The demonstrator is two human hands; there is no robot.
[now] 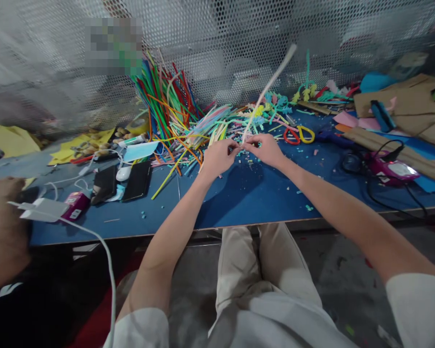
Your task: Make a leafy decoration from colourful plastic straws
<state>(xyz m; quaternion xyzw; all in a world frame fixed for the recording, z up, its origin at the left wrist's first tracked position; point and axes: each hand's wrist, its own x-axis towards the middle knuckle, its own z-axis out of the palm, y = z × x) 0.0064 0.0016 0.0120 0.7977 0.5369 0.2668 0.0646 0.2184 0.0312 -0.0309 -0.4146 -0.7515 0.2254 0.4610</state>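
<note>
Both my hands meet over the blue table [239,203], pinching the lower end of a long pale pipe cleaner [271,82] that rises up and to the right toward the mesh wall. My left hand [219,157] and my right hand [266,150] grip it fingertip to fingertip. Just behind them lies a heap of coloured pipe cleaners [188,121], with small twisted cyan and yellow pieces [271,106] beyond. Tiny coloured scraps dot the table under my hands.
Red and yellow scissors [299,135] lie right of my hands. Two phones [137,181], a mouse and a purple box [76,203] with a white charger cable sit at left. Cardboard sheets [402,111] and a pink device with black cable [395,169] are at right. Another person's arm [3,232] is at far left.
</note>
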